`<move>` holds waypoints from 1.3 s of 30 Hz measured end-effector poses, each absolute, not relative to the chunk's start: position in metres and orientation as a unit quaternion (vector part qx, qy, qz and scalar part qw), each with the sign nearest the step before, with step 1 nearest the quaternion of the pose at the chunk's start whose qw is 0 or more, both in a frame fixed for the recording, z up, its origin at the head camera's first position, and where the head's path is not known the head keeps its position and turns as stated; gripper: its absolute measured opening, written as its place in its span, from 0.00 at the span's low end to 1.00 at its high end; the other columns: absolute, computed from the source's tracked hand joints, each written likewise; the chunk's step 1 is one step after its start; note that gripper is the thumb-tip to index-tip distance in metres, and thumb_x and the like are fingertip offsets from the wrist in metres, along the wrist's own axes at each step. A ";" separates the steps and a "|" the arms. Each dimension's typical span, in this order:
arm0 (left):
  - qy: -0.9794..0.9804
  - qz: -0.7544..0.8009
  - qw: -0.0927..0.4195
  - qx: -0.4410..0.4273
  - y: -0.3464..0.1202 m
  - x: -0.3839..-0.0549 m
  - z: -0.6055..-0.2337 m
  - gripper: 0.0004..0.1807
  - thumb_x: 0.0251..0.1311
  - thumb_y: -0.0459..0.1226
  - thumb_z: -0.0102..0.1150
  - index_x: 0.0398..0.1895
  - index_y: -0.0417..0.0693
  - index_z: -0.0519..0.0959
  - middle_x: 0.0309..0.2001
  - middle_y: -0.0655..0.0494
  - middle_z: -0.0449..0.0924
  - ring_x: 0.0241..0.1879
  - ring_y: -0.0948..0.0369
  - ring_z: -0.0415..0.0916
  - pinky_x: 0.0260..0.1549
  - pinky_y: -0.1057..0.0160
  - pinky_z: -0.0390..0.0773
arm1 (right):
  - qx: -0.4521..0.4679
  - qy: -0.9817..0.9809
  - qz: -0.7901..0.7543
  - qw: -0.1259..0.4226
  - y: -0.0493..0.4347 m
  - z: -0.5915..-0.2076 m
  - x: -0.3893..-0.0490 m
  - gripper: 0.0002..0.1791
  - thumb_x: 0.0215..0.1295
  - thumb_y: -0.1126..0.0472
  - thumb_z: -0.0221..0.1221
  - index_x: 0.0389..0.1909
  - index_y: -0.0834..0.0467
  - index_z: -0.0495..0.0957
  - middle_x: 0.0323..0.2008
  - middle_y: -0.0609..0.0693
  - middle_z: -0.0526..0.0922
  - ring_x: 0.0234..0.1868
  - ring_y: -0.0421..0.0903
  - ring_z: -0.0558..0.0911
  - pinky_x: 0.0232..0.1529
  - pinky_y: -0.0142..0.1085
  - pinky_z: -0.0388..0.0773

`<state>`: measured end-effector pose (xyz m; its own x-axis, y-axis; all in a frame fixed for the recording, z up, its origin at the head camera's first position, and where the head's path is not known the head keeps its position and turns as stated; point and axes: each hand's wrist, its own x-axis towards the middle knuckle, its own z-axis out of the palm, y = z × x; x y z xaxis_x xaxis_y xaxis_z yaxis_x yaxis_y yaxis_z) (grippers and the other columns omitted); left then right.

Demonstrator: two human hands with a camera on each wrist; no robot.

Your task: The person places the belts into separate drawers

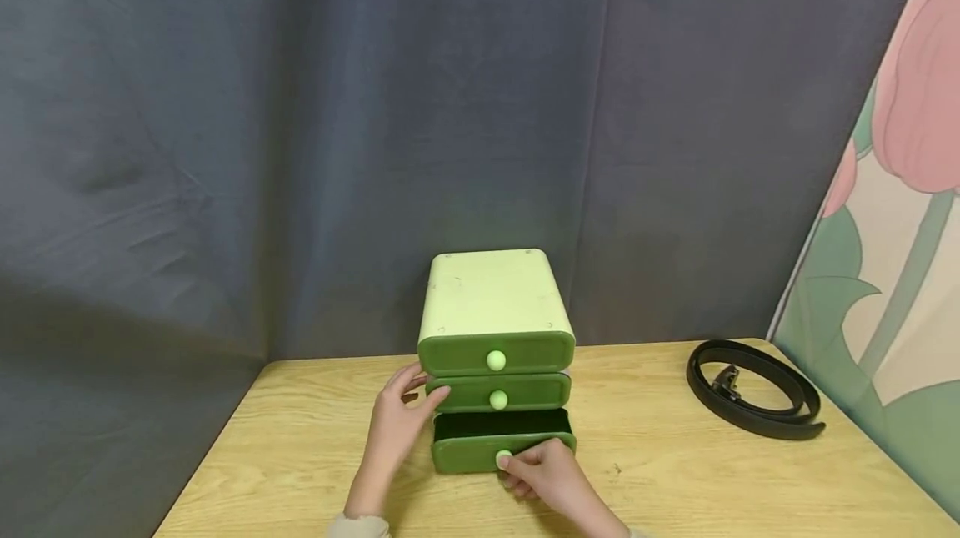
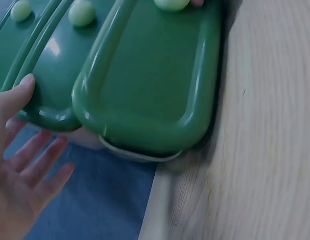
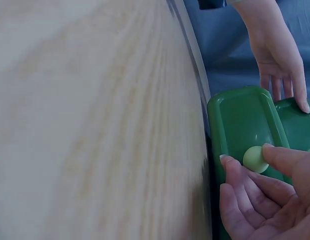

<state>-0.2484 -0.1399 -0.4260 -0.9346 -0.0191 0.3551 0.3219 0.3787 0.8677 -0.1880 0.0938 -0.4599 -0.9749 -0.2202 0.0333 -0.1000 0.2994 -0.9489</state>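
A small three-drawer cabinet point(image 1: 491, 292) with a pale top and green fronts stands on the table. Its bottom drawer point(image 1: 468, 456) is partly pulled out, showing a dark inside; the upper two look closed. My right hand point(image 1: 551, 475) pinches the round pale-green knob point(image 3: 255, 159) of that drawer, thumb on one side and fingers curled beneath. At the cabinet's left side is my left hand point(image 1: 397, 417), its thumb on the front edge of the middle drawer point(image 2: 59, 75). The other left fingers point(image 2: 44, 165) reach loosely along the side wall.
A coiled black belt point(image 1: 753, 421) with a metal buckle lies at the right on the wooden table point(image 1: 300, 438). Behind the cabinet hangs a dark grey curtain point(image 1: 450, 104). A flower-patterned panel point(image 1: 900, 271) borders the table's right side.
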 end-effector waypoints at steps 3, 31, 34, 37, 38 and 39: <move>-0.815 -0.552 0.143 -0.106 -0.147 -0.251 -0.427 0.29 0.58 0.46 0.70 0.62 0.48 0.77 0.60 0.49 0.76 0.56 0.51 0.77 0.55 0.47 0.74 | -0.100 0.808 -0.578 0.058 0.096 -0.459 -0.184 0.17 0.66 0.56 0.65 0.28 0.68 0.88 0.21 0.54 0.85 0.21 0.47 0.84 0.23 0.38 0.81; -0.819 -0.545 0.113 -0.139 -0.157 -0.252 -0.426 0.31 0.62 0.44 0.67 0.66 0.43 0.73 0.64 0.43 0.73 0.55 0.48 0.78 0.57 0.44 0.71 | -0.080 0.822 -0.549 0.126 0.100 -0.458 -0.141 0.15 0.66 0.54 0.64 0.28 0.61 0.89 0.21 0.51 0.85 0.23 0.44 0.82 0.27 0.38 0.79; -0.821 -0.543 0.110 -0.137 -0.158 -0.251 -0.425 0.31 0.63 0.45 0.66 0.66 0.43 0.73 0.64 0.43 0.73 0.55 0.48 0.78 0.57 0.45 0.71 | -0.082 0.821 -0.550 0.134 0.101 -0.457 -0.140 0.15 0.67 0.54 0.64 0.28 0.61 0.88 0.21 0.50 0.85 0.24 0.44 0.82 0.27 0.38 0.79; -0.824 -0.541 0.107 -0.132 -0.159 -0.250 -0.426 0.30 0.63 0.45 0.66 0.66 0.43 0.73 0.64 0.43 0.72 0.55 0.49 0.78 0.57 0.45 0.71 | -0.086 0.816 -0.553 0.145 0.104 -0.455 -0.140 0.14 0.68 0.55 0.63 0.31 0.63 0.88 0.24 0.51 0.85 0.25 0.45 0.82 0.29 0.39 0.80; -0.824 -0.542 0.107 -0.130 -0.159 -0.250 -0.426 0.30 0.63 0.45 0.66 0.66 0.44 0.73 0.65 0.43 0.72 0.55 0.49 0.78 0.57 0.46 0.71 | -0.088 0.815 -0.554 0.148 0.105 -0.454 -0.139 0.14 0.68 0.56 0.63 0.32 0.63 0.88 0.25 0.51 0.86 0.26 0.45 0.83 0.29 0.39 0.80; -0.824 -0.542 0.107 -0.128 -0.160 -0.250 -0.426 0.30 0.63 0.45 0.66 0.67 0.44 0.73 0.65 0.44 0.72 0.55 0.50 0.78 0.57 0.46 0.71 | -0.090 0.815 -0.553 0.149 0.107 -0.453 -0.139 0.13 0.68 0.56 0.63 0.34 0.64 0.87 0.26 0.51 0.86 0.26 0.46 0.82 0.29 0.39 0.79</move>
<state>-0.2495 -0.1599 -0.4259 -0.9443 0.0957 0.3148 0.3269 0.3806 0.8650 -0.1387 0.1072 -0.4529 -0.9397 -0.3107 -0.1429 0.0180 0.3722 -0.9280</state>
